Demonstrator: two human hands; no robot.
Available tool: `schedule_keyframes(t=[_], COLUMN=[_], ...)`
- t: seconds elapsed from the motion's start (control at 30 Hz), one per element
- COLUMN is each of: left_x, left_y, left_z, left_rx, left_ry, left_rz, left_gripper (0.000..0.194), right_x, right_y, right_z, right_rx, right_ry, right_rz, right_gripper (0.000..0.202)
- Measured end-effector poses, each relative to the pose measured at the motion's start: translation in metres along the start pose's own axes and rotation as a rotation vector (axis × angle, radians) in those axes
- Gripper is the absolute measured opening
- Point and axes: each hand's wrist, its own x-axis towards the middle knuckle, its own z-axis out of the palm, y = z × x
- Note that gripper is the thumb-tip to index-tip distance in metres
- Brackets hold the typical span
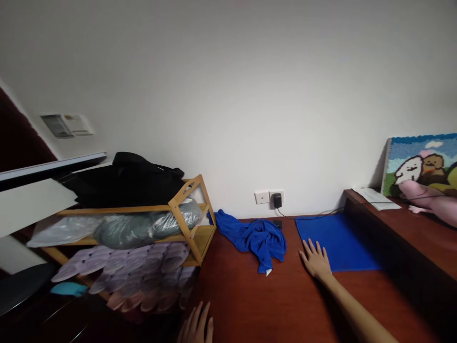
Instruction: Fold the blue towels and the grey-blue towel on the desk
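head view: shows an open right hand (pixel 316 262) over the left edge of a flat blue cloth (pixel 348 245), well apart from a spread left hand (pixel 196 326), partly cut off low by the worktop (pixel 246 305), with neither clamped on anything. could rumple or skew the flat blue cloth through a sideways push of the palm. might also, by tugging it, drag the black cable (pixel 321 216) near its far edge and loosen the plug (pixel 277 200).

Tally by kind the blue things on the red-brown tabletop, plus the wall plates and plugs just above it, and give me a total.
Crumpled blue cloth: 1
Flat blue sheet: 1
Wall plates: 2
Black plug: 1
Total: 5
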Motion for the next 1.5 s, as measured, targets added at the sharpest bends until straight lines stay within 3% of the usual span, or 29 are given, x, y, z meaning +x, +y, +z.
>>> schedule_keyframes(t=[0.23, 0.3, 0.4, 0.5, 0.63, 0.77, 0.83, 0.9, 1.1, 1.17, 1.23, 1.33, 1.5], left_x=[-0.003, -0.004, -0.004, -0.004, -0.003, -0.003, -0.003, -0.003, -0.003, -0.003, -0.002, -0.001, -0.003], left_y=[0.014, 0.018, 0.022, 0.026, 0.029, 0.03, 0.031, 0.031, 0.031, 0.031, 0.032, 0.035, 0.037], left_z=[-0.014, -0.018, -0.022, -0.027, -0.032, -0.033, -0.034, -0.034, -0.036, -0.036, -0.037, -0.039, -0.042], left_rx=[0.048, 0.049, 0.04, 0.039, 0.046, 0.045, 0.042, 0.045, 0.066, 0.069, 0.069, 0.059, 0.017], left_ry=[-0.026, -0.043, -0.051, -0.05, -0.052, -0.067, -0.072, -0.071, -0.07, -0.086, -0.098, -0.096, -0.075], left_rz=[-0.035, -0.052, -0.071, -0.072, -0.075, -0.099, -0.104, -0.107, -0.091, -0.095, -0.108, -0.13, -0.141], left_gripper=[0.051, 0.051, 0.05, 0.05, 0.05, 0.05, 0.05, 0.05, 0.05, 0.051, 0.052, 0.052, 0.052], right_x=[0.02, 0.017, 0.001, -0.018, -0.03, -0.023, -0.011, 0.007, 0.066, 0.072, 0.068, 0.054, 0.038], right_y=[0.014, 0.007, -0.023, -0.068, -0.113, -0.123, -0.123, -0.124, -0.138, -0.143, -0.15, -0.165, -0.195], right_z=[-0.019, -0.026, -0.036, -0.044, -0.048, -0.065, -0.087, -0.123, -0.289, -0.339, -0.375, -0.401, -0.408], right_rx=[0.018, 0.024, 0.124, 0.292, 0.351, 0.363, 0.393, 0.442, 0.628, 0.678, 0.707, 0.732, 0.813], right_ry=[-0.088, -0.025, 0.107, 0.043, -0.116, -0.157, -0.128, -0.041, 0.35, 0.427, 0.445, 0.444, 0.479], right_rz=[0.024, -0.002, -0.219, -0.465, -0.409, -0.321, -0.3, -0.278, -0.24, -0.281, -0.341, -0.407, -0.435], right_gripper=[0.071, 0.066, 0.057, 0.055, 0.065, 0.031, 0.017, 0.019, 0.043, 0.047, 0.043, 0.03, 0.025])
